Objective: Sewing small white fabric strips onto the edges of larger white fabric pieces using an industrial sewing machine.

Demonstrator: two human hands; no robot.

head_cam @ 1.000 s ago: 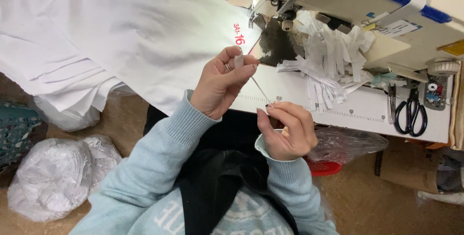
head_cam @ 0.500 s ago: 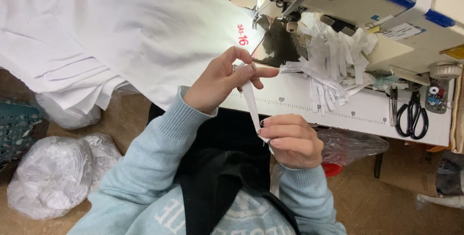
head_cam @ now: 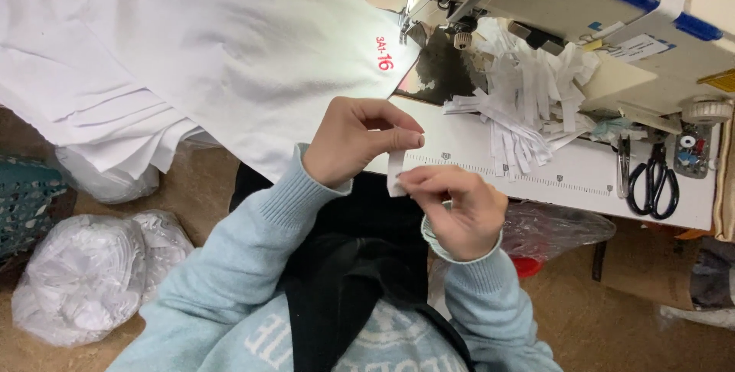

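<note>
My left hand (head_cam: 358, 141) pinches the top of a short white fabric strip (head_cam: 396, 174) between thumb and forefinger. My right hand (head_cam: 458, 210) pinches the same strip from below and to the right, fingers curled. Both hands hover just in front of the white sewing table's (head_cam: 589, 188) near edge, over my lap. The strip looks folded between the two hands. Both sleeves are light blue knit.
A stack of white fabric pieces (head_cam: 191, 58) covers the table's left. A sewing machine (head_cam: 582, 4) stands at the back right, with loose white strips (head_cam: 528, 108) beside it. Black scissors (head_cam: 654, 181) and snips (head_cam: 622, 164) lie far right. Plastic bags (head_cam: 84, 288) and a teal basket (head_cam: 23, 203) sit on the floor.
The strip was stretched long between my hands; now the hands have come together and the strip is short, apparently folded. My right hand has risen toward the left.
</note>
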